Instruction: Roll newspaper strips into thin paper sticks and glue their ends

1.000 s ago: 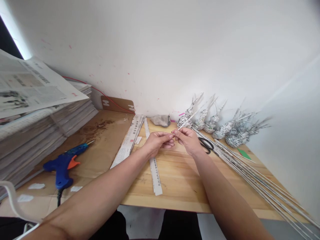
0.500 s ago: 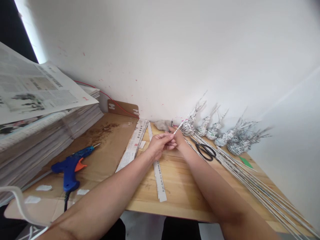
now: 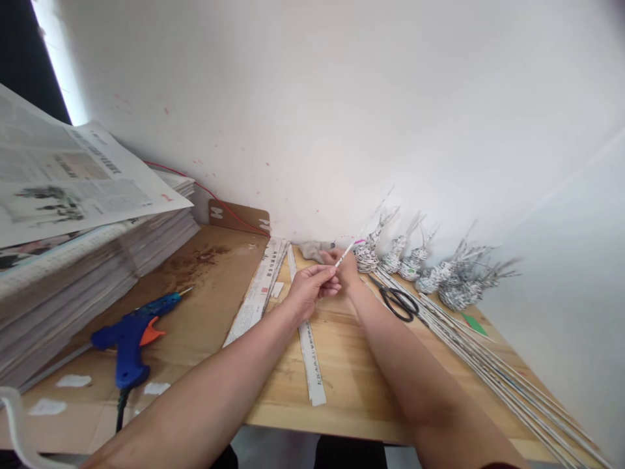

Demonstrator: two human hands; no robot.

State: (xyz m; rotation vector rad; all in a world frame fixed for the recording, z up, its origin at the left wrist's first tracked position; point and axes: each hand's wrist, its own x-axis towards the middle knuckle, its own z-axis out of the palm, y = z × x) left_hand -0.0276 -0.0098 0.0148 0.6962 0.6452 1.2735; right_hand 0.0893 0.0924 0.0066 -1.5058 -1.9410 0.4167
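Note:
My left hand [image 3: 310, 290] pinches the near end of a thin rolled newspaper stick [image 3: 359, 236] that slants up and to the right toward the wall. My right hand [image 3: 346, 267] lies just behind it with its fingers curled on the same stick, partly hidden by the left hand. Both hover above the wooden table [image 3: 351, 365], over a flat newspaper strip [image 3: 307, 332].
Black scissors [image 3: 398, 301] lie right of my hands. A row of small woven newspaper figures [image 3: 424, 267] lines the wall. Long paper sticks [image 3: 493, 365] run down the right side. A blue glue gun [image 3: 131, 335] rests on cardboard at left, beside a tall newspaper stack [image 3: 73, 247].
My right hand has slid from in front of the left hand to behind it, farther along the stick, and the stick now points higher up the wall. The camera has shifted slightly.

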